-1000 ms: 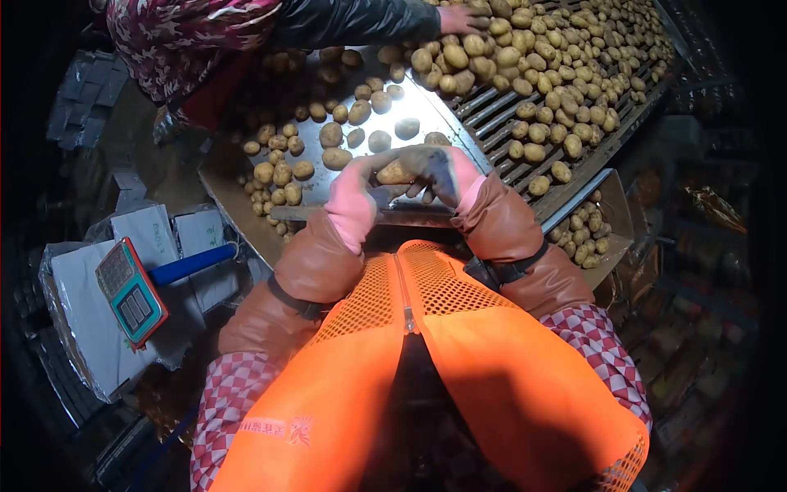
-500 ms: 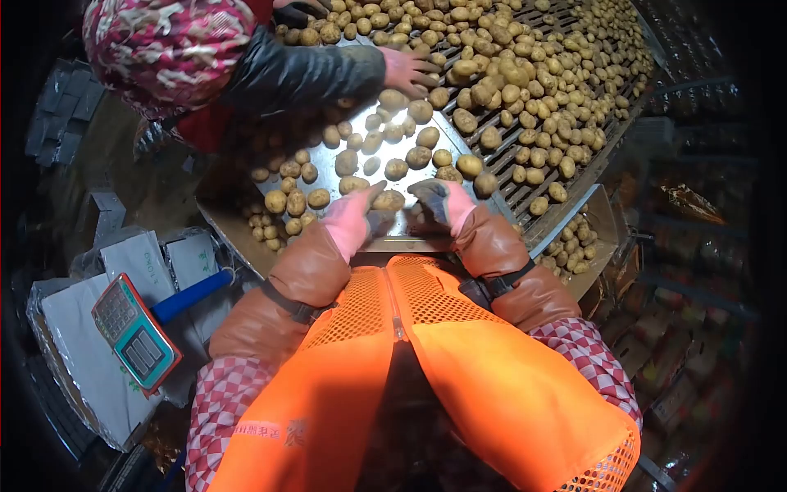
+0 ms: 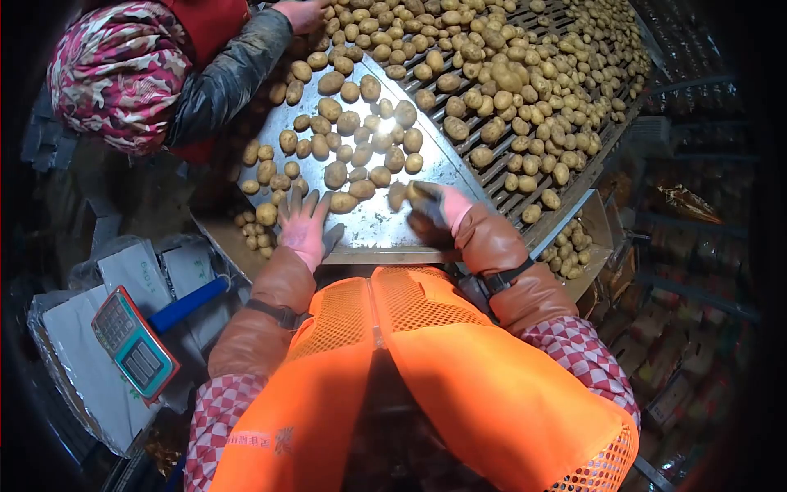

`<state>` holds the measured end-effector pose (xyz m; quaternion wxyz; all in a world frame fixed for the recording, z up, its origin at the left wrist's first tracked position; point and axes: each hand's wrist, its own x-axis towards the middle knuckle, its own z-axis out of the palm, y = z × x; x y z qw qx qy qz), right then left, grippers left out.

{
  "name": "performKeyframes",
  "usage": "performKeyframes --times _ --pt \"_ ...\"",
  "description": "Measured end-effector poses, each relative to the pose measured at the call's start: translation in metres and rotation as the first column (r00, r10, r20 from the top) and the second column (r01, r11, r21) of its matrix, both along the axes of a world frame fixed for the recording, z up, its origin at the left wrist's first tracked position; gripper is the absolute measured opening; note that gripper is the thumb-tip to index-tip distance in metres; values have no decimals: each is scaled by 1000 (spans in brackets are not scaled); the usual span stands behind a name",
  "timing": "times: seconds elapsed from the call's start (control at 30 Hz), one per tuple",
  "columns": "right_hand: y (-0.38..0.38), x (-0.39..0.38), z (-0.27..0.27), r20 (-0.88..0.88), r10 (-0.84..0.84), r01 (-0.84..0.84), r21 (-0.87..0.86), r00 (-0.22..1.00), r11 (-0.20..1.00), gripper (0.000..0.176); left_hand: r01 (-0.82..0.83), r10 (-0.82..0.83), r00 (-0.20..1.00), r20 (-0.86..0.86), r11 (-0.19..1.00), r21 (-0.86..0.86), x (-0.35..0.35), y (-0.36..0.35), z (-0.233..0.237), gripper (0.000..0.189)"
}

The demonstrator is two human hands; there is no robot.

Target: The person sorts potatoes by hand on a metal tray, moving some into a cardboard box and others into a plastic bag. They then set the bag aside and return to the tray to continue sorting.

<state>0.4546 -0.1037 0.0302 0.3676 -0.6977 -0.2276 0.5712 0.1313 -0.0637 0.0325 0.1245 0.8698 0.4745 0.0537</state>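
Potatoes (image 3: 348,123) lie scattered on a shiny metal tray (image 3: 373,225) in front of me. My left hand (image 3: 305,223), in a pink and grey glove, has its fingers spread at the tray's left side, beside potatoes near its edge. At the right part of the tray, my right hand (image 3: 440,204), gloved the same way, has its fingers curled round a potato (image 3: 420,193). Another potato (image 3: 398,197) is close to those fingertips, slightly blurred.
A slatted rack (image 3: 512,190) heaped with potatoes slopes away at the right. A co-worker (image 3: 123,78) in a patterned head cover reaches over at upper left. A scale (image 3: 136,344) rests on cardboard at lower left. A box (image 3: 602,238) of potatoes stands right.
My left hand has moved left and its fingers have spread. My right hand has curled round a potato. The co-worker's arm has drawn back up and left; potatoes on the tray have shifted.
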Motion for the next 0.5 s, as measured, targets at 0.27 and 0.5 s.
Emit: performKeyframes --times 0.27,0.5 --pt "99 42 -2 929 268 -287 -192 256 938 64 -52 50 998 46 997 53 3 2 -5 63" --pt "78 53 7 -544 68 49 199 837 979 53 -105 101 990 96 994 34 0 5 -11 59"
